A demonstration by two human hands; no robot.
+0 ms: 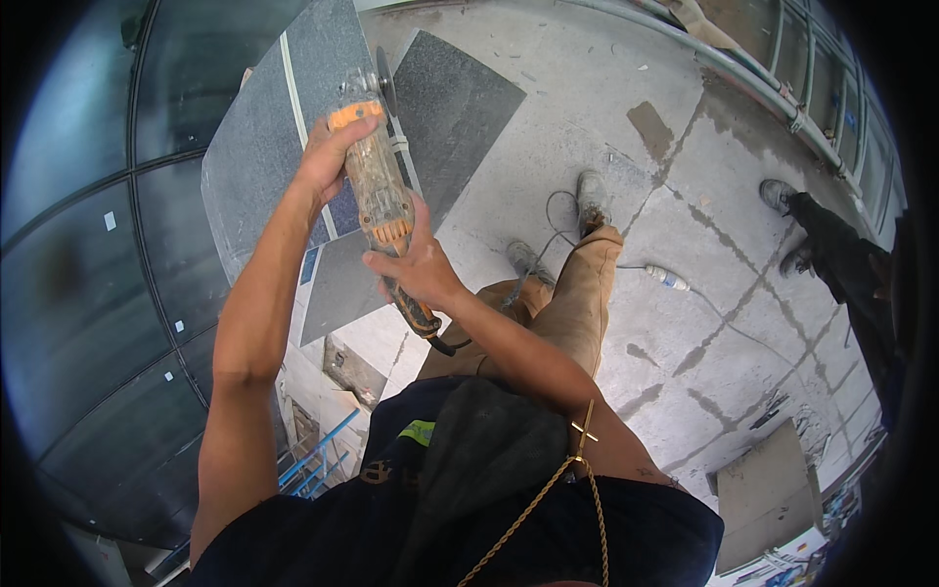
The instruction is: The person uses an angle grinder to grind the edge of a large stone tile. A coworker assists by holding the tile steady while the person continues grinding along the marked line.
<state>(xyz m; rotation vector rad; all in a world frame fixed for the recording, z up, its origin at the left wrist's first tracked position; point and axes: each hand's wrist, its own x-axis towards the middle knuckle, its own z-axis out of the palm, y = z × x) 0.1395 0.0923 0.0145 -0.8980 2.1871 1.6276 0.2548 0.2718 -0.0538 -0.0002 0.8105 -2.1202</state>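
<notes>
Both of my hands grip a dusty orange angle grinder. My left hand wraps round its front end, near the head. My right hand closes round the rear of the body, above the dark handle end where the cord comes out. A thin cutting disc stands edge-on at the far end, beside a large grey slab with a pale strip across it. Just right of the disc lies a darker grey slab. Whether the disc touches either slab, or spins, I cannot tell.
Dark glass panels rise on the left. A power cable with a white and blue connector crosses the stained concrete floor near my boots. Another person's legs stand at right, by metal railings. A board lies lower right.
</notes>
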